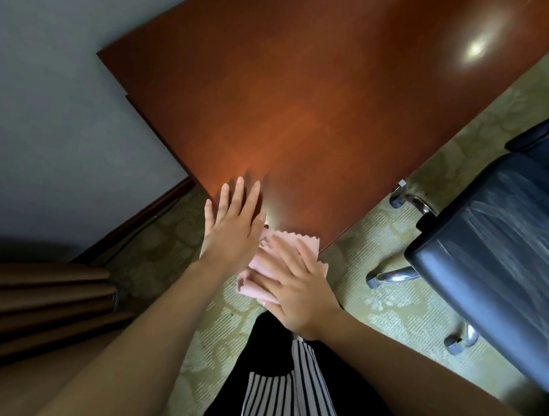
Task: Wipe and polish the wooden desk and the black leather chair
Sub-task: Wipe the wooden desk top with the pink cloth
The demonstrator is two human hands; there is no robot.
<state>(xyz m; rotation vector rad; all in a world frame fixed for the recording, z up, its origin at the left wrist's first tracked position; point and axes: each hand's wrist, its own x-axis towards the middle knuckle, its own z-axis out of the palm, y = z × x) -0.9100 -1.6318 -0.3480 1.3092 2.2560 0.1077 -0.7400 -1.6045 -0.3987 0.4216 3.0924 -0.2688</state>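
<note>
— What's biggest?
— The bench (311, 94): a red-brown wooden top with a glossy sheen, running from the near corner up and away. Left of the bench is a grey wall (43, 85).
— And the chair?
— The chair (503, 256) is black leather and stands right of the bench, apart from it, on chrome legs with castors. A green patterned carpet (408, 298) lies under and around the bench. Brown curtain (22, 301) folds hang well to the left of the bench's near corner.
— The person?
— A black and striped garment (281, 403) shows just short of the bench's near corner, with both bare forearms reaching over it.
— How is each grip?
— The left grip (230, 233) is spread, its fingers straight and fanned, over the bench's left edge by the near corner, pinching nothing. The right grip (295, 290) lies flat with straight fingers on the cloth (312, 246). I cannot tell whether its thumb tucks beneath.
— Where is the cloth?
— It is pink with a zigzag edge, folded, on the bench's near corner. It sits just beside the left grip and overhangs the edge a little.
</note>
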